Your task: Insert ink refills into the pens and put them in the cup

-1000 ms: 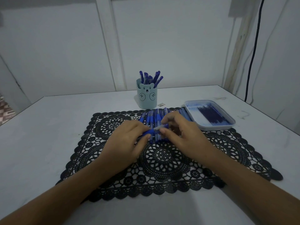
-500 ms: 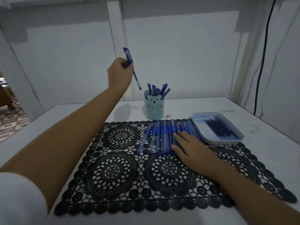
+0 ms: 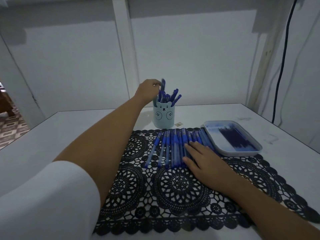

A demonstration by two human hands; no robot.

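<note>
Pen point(image 3: 163, 86) pinched in left hand point(image 3: 148, 90), tip entering bear cup point(image 3: 163, 117); right hand point(image 3: 207, 159) lies straight-fingered on row of pens point(image 3: 170, 147). Likely next: release, take another.

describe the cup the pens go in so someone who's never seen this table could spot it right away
On the white table, look just past the far edge of the black lace mat, left of the flat tray. The cup stands upright there. It is the only tall container: pale blue, a bear face on its front, blue pens sticking out.
</note>
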